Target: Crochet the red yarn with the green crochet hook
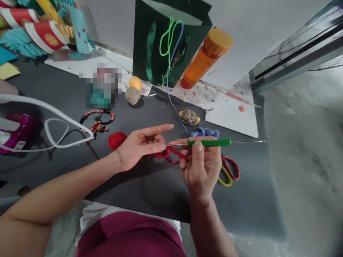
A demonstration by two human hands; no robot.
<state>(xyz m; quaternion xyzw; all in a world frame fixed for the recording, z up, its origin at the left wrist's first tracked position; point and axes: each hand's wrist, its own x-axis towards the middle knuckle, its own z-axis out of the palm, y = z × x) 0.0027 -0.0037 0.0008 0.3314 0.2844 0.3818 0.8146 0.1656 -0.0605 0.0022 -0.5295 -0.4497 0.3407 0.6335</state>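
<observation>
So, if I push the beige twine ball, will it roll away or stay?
The round beige twine ball will probably roll a little, though its rough wound surface may slow it. It likely feels light and slightly soft. The round yellow ball just behind it may stop pushes that way.

Room to pass: dark grey tabletop [241,210] stretching right of the person's right hand [202,167].
In the way: green-handled steel crochet hook [209,143] jutting right; red-and-yellow scissor handles [227,169] beside that hand; lumpy blue yarn bundle [205,132] just above; round red yarn ball [116,140] beside the person's left hand [139,148].
</observation>
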